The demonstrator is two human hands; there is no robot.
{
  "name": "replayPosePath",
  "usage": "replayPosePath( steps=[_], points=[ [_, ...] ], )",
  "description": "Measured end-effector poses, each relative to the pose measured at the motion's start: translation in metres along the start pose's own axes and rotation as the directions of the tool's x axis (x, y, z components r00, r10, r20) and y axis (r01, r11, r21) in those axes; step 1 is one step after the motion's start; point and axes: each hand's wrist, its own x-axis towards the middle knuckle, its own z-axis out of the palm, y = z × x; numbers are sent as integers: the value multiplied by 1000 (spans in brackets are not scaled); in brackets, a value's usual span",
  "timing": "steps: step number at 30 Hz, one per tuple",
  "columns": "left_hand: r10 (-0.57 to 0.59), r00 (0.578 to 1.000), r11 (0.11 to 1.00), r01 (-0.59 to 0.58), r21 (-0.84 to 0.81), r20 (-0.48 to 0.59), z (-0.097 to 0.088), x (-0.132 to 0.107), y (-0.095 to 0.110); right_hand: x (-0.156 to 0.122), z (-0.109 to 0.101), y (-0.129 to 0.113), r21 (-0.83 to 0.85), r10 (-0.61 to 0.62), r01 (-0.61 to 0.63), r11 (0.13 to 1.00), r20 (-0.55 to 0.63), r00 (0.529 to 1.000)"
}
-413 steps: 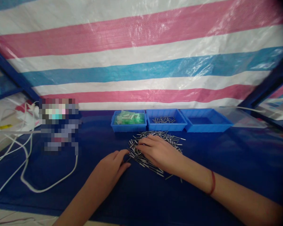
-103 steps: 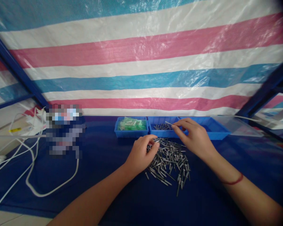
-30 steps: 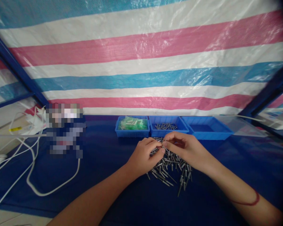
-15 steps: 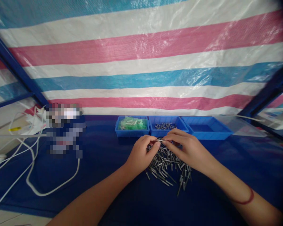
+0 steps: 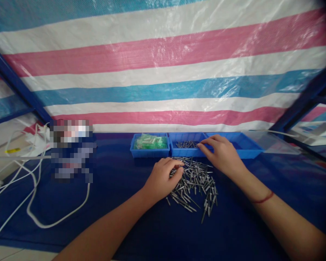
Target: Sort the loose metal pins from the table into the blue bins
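Observation:
A loose pile of silver blind rivets (image 5: 194,177) lies on the dark blue tabletop. My left hand (image 5: 161,179) rests at the pile's left edge, its fingers curved and the thumb a little apart from the index finger; I see nothing between them. Over the front right corner of the middle blue bin (image 5: 186,152) is my right hand (image 5: 221,152), thumb and index finger pinched together. A small dark end, seemingly a blind rivet, shows at those fingertips. Inside that bin lie several more blind rivets (image 5: 186,144).
Left of the middle bin stands a blue bin (image 5: 149,153) with green-tinted plastic packets (image 5: 150,141). Another blue bin (image 5: 250,154) stands to the right, partly behind my right hand, beside a clear plastic sheet (image 5: 277,142). White cables (image 5: 32,203) run along the left side.
My right hand has parted from my left and moved up and right to the middle bin. My left hand stays by the pile, its fingertips no longer meeting the right hand's.

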Motion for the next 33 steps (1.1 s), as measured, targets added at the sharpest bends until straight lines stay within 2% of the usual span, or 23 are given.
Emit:
replayPosePath(
  steps=[3,5,7,9,11,13,22,29,33],
  points=[
    [-7,1000,1000,7,20,3,0,1,-1,1,-15,-5,108,-32,28,994,32,999],
    [-19,1000,999,19,34,1,1,1,-3,0,-28,-9,228,-120,76,971,182,976],
    [-32,999,998,32,48,-4,2,1,-5,-2,-37,-13,333,-225,94,938,383,896],
    [-42,999,998,42,56,-5,3,1,-6,-5,-40,-15,390,-292,79,917,524,800],
    [-45,999,997,45,58,1,4,1,-7,-8,-38,-17,416,-334,78,906,590,735],
    [-45,999,998,44,54,9,3,1,-7,-10,-35,-22,427,-366,98,899,610,702],
    [-29,999,998,27,56,26,2,1,-4,-19,-30,-47,526,-499,169,834,587,637],
    [-22,999,997,19,74,39,2,1,-6,-24,-26,-55,448,-475,227,865,581,661],
    [-28,999,996,24,86,46,1,2,-6,-28,-28,-62,374,-472,297,879,586,659]
  ],
)
